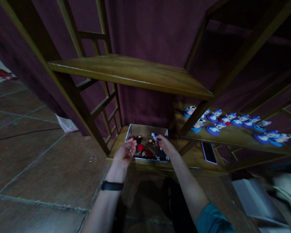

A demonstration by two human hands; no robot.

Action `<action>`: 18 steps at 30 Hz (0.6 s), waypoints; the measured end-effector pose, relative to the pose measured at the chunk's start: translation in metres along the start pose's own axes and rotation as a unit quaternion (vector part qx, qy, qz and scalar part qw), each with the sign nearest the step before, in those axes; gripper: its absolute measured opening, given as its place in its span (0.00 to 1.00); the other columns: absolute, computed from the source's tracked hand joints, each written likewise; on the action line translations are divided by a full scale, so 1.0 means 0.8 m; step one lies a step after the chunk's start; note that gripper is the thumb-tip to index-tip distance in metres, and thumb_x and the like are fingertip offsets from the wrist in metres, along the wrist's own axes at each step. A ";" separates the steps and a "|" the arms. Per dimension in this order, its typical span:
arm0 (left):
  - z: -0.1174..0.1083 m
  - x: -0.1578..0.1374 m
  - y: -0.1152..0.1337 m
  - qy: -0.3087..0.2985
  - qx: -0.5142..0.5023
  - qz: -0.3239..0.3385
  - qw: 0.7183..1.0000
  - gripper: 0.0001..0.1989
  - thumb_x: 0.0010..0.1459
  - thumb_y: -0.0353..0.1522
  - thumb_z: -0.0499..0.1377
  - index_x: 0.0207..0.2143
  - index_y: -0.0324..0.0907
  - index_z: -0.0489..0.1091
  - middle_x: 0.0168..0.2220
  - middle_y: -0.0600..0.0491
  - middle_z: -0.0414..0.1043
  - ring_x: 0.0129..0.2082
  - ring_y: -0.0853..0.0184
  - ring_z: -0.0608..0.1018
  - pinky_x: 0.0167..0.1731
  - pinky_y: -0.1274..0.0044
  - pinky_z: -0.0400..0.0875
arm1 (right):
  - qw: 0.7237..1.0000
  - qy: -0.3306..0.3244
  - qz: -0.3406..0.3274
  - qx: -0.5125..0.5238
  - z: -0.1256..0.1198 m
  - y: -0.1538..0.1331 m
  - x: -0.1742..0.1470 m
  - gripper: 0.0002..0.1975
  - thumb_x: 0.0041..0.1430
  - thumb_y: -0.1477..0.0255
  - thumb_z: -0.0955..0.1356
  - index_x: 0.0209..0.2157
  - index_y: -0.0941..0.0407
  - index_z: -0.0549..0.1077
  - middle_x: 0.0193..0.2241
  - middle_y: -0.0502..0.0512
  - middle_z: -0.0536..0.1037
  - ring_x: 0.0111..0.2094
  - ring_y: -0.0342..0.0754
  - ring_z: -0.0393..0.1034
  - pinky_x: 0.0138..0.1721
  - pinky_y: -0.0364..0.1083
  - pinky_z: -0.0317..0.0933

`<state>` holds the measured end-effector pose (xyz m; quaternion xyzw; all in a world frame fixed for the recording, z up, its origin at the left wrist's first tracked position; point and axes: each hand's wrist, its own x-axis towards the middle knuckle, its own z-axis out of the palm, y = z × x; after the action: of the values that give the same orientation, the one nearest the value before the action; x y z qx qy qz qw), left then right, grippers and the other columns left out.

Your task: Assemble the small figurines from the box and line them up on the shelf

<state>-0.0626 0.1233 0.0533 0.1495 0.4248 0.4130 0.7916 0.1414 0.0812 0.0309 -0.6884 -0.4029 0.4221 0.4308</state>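
A shallow cardboard box (147, 127) sits on the lowest wooden shelf, with several small dark and red figurines (149, 153) lying in it. Over the box's right side, my right hand (165, 145) has its fingers closed on a small blue-and-white figurine (155, 137). My left hand (125, 151), palm turned inward, hovers at the box's left edge with its fingers loosely stretched and nothing visible in them. Close to those fingertips lie red parts of the figurines; whether they touch cannot be made out. A dark band circles my left wrist.
Several blue-based figurines (217, 127) stand in rows on the shelf to the right. Below them lies a phone (209, 153). A wooden shelf board (131, 72) juts out above the box, between upright posts. White boxes (259, 200) rest on the floor at right.
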 end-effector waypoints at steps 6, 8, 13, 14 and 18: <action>-0.004 0.015 -0.003 0.006 0.001 0.012 1.000 0.09 0.53 0.20 0.53 0.38 0.35 0.66 0.30 0.50 0.71 0.26 0.75 0.75 0.24 0.85 0.69 | 0.950 -0.092 0.009 0.299 -0.006 -0.015 -0.009 0.17 0.55 0.64 0.59 0.42 0.57 0.68 0.33 0.55 0.74 0.30 0.42 0.69 0.31 0.40 0.66; -0.002 0.017 -0.006 0.004 0.007 0.006 1.000 0.09 0.52 0.20 0.54 0.37 0.35 0.66 0.30 0.50 0.72 0.26 0.74 0.75 0.25 0.84 0.68 | 0.955 -0.069 0.019 0.287 -0.007 -0.013 -0.006 0.15 0.52 0.66 0.62 0.41 0.56 0.69 0.32 0.53 0.74 0.26 0.40 0.67 0.25 0.38 0.64; 0.002 0.017 -0.002 0.036 0.140 0.114 0.983 0.07 0.52 0.25 0.56 0.35 0.36 0.68 0.30 0.48 0.72 0.29 0.71 0.75 0.29 0.81 0.66 | 0.991 0.039 0.032 0.124 -0.008 -0.007 -0.002 0.13 0.51 0.67 0.62 0.38 0.56 0.68 0.26 0.49 0.72 0.18 0.37 0.59 0.16 0.36 0.53; 0.001 0.017 0.001 0.049 0.216 0.172 0.960 0.07 0.51 0.26 0.57 0.35 0.36 0.69 0.31 0.48 0.73 0.31 0.69 0.74 0.30 0.80 0.66 | 0.996 0.047 0.038 0.069 -0.008 -0.006 -0.002 0.13 0.51 0.67 0.62 0.38 0.55 0.68 0.25 0.49 0.72 0.17 0.37 0.58 0.16 0.36 0.52; -0.009 0.023 0.003 0.066 0.548 0.337 0.762 0.09 0.50 0.29 0.57 0.36 0.40 0.71 0.37 0.45 0.73 0.39 0.61 0.73 0.39 0.75 0.63 | 0.989 0.045 0.021 -0.142 -0.008 -0.004 -0.002 0.13 0.50 0.69 0.62 0.39 0.55 0.68 0.26 0.49 0.73 0.21 0.39 0.62 0.19 0.36 0.55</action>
<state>-0.0641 0.1383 0.0405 0.6639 0.5522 0.3589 0.3542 0.1463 0.0795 0.0358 -0.7691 -0.4245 0.3381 0.3377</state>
